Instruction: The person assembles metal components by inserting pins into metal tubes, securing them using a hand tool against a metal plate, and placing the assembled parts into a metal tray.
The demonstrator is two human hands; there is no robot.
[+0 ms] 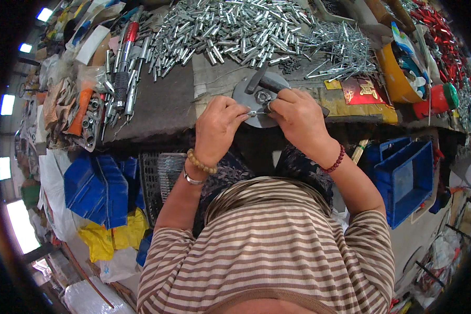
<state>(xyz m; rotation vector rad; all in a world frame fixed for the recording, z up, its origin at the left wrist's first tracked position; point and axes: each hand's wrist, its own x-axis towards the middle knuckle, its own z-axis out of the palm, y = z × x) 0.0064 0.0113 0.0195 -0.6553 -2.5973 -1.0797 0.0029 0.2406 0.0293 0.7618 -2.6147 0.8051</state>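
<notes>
Over a round grey metal plate (pixel 242 94), both hands come close together. My left hand (pixel 217 123) is closed, its thumb and fingertips pinching a short shiny metal tube (pixel 252 113). Facing it, my right hand (pixel 301 116) is closed in a pinch on a thin metal rod (pixel 262 113) lined up with the tube. A hammer (pixel 270 82) lies across the plate's far side, its dark handle passing beneath the right hand; whether the palm grips it I cannot tell. A small rough metal block (pixel 262 96) sits on the plate between the hands.
Loose metal tubes (pixel 230 31) are heaped at the back, with thin rods (pixel 345 47) to their right. Screwdriver-like tools (pixel 121 78) lie left. A yellow container (pixel 400 73) and red jar (pixel 437 100) stand right. Blue bins (pixel 403 180) are below the bench edge.
</notes>
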